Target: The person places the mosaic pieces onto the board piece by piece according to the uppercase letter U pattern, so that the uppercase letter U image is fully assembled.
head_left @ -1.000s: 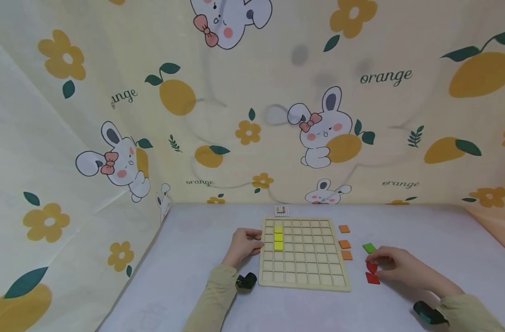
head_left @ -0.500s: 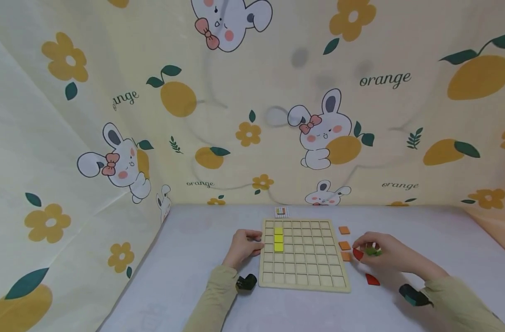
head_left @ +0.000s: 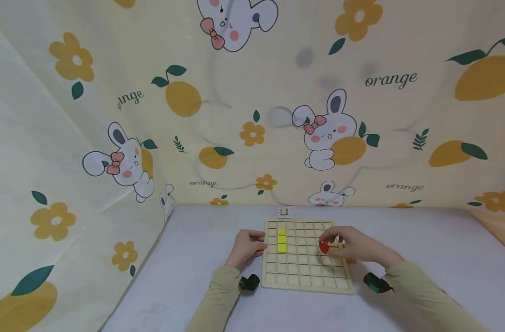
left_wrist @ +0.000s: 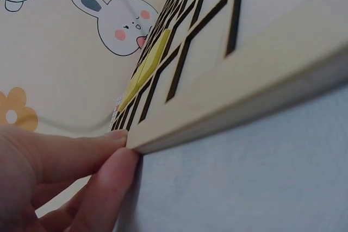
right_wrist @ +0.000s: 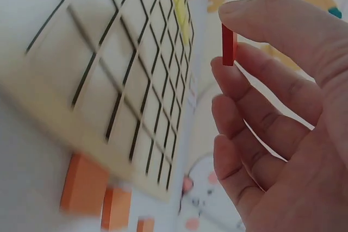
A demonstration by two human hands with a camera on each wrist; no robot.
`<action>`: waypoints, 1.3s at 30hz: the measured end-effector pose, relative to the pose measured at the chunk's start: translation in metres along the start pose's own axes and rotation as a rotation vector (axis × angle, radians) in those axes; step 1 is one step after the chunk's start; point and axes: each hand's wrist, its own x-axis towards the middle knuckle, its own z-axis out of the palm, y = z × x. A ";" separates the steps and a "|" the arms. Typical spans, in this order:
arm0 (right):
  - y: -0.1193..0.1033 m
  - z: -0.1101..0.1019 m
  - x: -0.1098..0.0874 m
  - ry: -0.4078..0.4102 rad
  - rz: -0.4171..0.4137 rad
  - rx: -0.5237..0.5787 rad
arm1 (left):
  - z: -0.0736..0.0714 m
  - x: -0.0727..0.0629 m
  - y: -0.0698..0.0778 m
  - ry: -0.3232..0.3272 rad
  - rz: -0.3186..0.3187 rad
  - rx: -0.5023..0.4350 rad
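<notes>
A pale wooden grid board (head_left: 306,286) lies on the table, with several yellow square tiles (head_left: 282,239) in a column near its left side. My left hand (head_left: 246,249) holds the board's left edge, its thumb and a finger touching the rim. Over the board's right part, my right hand (head_left: 358,244) pinches a red tile (right_wrist: 228,45) between thumb and finger. That tile stands on edge in the right wrist view, apart from the board. The other right fingers are loosely bent.
Orange tiles (right_wrist: 84,183) lie along the board's right edge, mostly hidden by the right hand in the head view. A small printed card (head_left: 284,212) lies behind the board. A patterned cloth (head_left: 235,138) hangs at the back.
My right hand has picked up a red tile from the right of the board and carried it leftward over the grid. My left hand has stayed at the board's edge.
</notes>
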 end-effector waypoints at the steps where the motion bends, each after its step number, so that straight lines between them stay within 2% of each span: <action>1: -0.001 0.003 0.003 -0.001 -0.013 0.002 | 0.001 0.000 0.000 0.002 0.003 0.006; 6: -0.006 0.014 0.015 0.001 -0.094 0.056 | 0.002 0.000 0.003 0.001 0.011 0.008; 8: -0.008 0.018 0.020 -0.008 -0.101 0.098 | 0.002 0.000 0.005 0.000 0.010 0.009; 23: -0.012 0.064 0.057 -0.036 -0.044 0.164 | -0.001 0.001 0.003 -0.009 0.031 -0.006; 31: -0.019 0.080 0.066 -0.051 -0.013 0.177 | -0.002 0.001 0.002 -0.015 0.022 -0.006; 39: -0.020 0.087 0.071 -0.032 0.003 0.157 | -0.002 0.001 0.001 -0.017 0.020 -0.006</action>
